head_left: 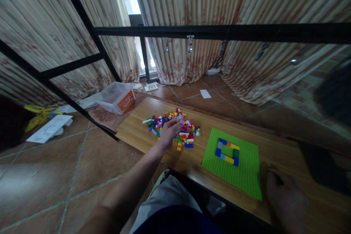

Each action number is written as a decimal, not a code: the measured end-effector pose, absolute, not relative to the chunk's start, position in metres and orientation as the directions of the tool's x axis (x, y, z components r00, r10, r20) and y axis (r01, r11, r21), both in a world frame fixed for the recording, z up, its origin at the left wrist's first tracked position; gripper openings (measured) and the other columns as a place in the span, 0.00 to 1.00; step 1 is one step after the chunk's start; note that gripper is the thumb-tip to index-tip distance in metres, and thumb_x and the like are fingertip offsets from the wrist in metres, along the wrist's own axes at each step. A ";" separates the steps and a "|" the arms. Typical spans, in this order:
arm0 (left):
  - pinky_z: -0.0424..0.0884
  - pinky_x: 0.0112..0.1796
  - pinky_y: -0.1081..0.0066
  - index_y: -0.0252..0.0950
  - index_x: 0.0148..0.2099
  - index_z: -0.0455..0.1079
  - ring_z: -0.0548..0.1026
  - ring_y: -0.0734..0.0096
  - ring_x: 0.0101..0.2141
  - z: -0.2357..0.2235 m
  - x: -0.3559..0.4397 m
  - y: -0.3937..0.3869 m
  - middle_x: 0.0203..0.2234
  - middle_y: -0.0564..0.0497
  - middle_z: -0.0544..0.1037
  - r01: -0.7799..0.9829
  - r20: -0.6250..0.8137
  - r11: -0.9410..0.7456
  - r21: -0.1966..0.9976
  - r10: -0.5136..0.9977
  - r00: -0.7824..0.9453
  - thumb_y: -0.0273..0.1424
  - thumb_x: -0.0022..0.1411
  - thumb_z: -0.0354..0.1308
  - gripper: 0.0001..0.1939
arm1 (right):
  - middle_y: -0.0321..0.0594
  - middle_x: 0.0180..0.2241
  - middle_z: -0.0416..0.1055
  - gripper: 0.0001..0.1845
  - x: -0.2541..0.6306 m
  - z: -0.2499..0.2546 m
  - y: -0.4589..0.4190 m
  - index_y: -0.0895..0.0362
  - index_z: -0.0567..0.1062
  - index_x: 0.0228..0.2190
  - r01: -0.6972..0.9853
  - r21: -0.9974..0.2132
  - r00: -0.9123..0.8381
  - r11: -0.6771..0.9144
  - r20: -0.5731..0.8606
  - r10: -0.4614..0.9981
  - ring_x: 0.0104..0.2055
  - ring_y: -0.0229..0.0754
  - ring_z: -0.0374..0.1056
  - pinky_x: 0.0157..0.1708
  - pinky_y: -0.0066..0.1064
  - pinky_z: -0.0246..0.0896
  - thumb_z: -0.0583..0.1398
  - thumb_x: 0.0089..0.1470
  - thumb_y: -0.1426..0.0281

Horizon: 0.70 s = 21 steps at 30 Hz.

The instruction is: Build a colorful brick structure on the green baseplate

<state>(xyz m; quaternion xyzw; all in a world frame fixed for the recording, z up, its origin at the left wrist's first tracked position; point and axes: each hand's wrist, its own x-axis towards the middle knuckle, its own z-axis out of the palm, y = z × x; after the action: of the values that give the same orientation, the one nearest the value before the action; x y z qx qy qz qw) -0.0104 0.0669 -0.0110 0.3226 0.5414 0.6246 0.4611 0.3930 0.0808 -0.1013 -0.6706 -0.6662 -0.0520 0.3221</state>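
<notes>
While the left hand is at the heap of small multicoloured plastic bricks near the centre of the frame, select a brick lying loose on top in preference to one wedged beneath others. The left fingers are bent beside a small lilac plastic brick; whether they grasp it or only touch it cannot be told at this size.

The right hand is at the lower right, just beside the green square studded plastic baseplate. Its fingers are curled; blur and shadow prevent telling whether it holds anything.

Heap and baseplate lie apart on the long light-brown wooden bench. Right of centre, a rectangular ring of mostly blue, yellow and orange plastic bricks surrounds a bare green middle on the baseplate.

Recommended handling: pinch one brick across opposite side walls, leaving its underside free. Separate neighbours with a fingertip and avoid sweeping, since bricks could be pushed off the bench. Lift straight up, so that adjoining bricks are not dragged along.
</notes>
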 end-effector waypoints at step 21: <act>0.75 0.33 0.70 0.26 0.38 0.73 0.75 0.74 0.24 0.002 0.013 0.033 0.27 0.47 0.77 -0.794 -0.534 0.338 0.505 0.845 0.020 0.24 0.62 0.50 0.10 | 0.49 0.33 0.74 0.23 0.390 -0.098 0.081 0.60 0.79 0.34 0.959 -0.269 0.076 0.090 0.551 0.831 0.33 0.48 0.69 0.29 0.35 0.59 0.51 0.57 0.59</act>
<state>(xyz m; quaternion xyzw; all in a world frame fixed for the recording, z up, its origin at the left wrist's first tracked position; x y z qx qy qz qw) 0.0127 0.0325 0.0020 0.0318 0.4002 0.5744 0.7134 0.3902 0.0809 -0.0980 -0.6663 -0.6717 -0.1041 0.3067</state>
